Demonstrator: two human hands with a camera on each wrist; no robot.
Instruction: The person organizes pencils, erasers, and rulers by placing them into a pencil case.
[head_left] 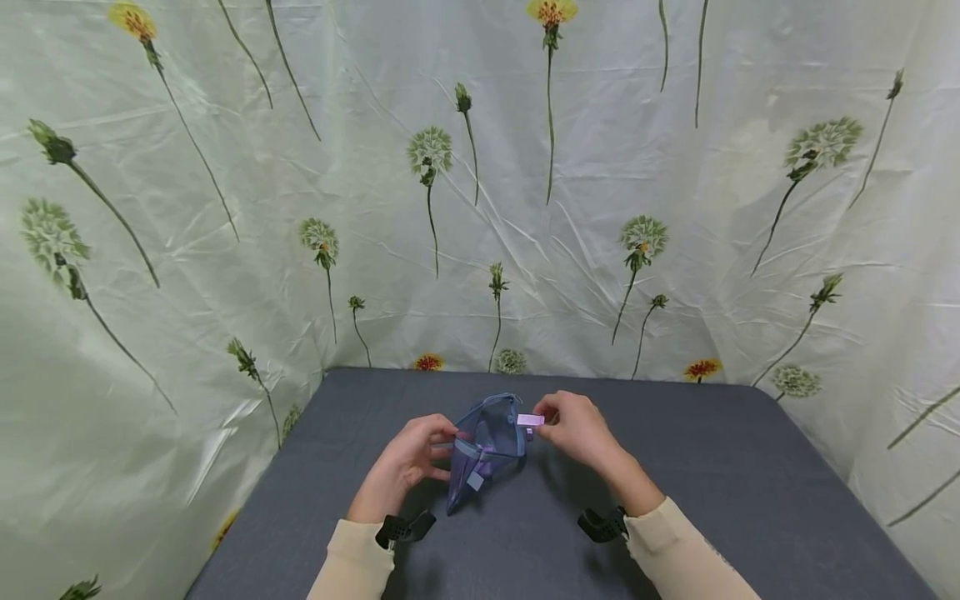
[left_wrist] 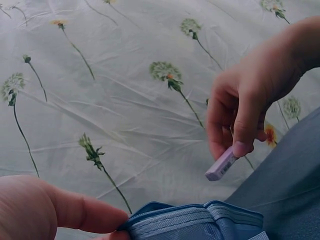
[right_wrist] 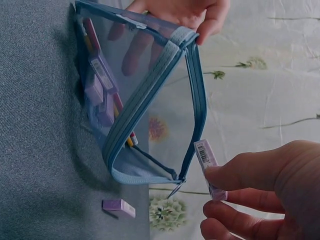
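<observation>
My left hand [head_left: 412,454] pinches the rim of a blue mesh zip pouch [head_left: 455,479], whose mouth gapes toward the right. In the right wrist view, several small purple boxes [right_wrist: 102,72] and some pencils [right_wrist: 119,104] show through the mesh. Between thumb and fingers, my right hand [head_left: 581,425] holds a small light-purple box [right_wrist: 204,156] with a barcode on its side. That box is just right of the pouch's open mouth. Another purple box [right_wrist: 119,207] lies on the table beside the pouch.
The pouch is on a dark grey table [head_left: 675,475]. Behind the table and along its sides hangs a pale curtain [head_left: 525,275] printed with dandelions. A zipper pull [right_wrist: 175,190] dangles at the corner of the pouch's mouth.
</observation>
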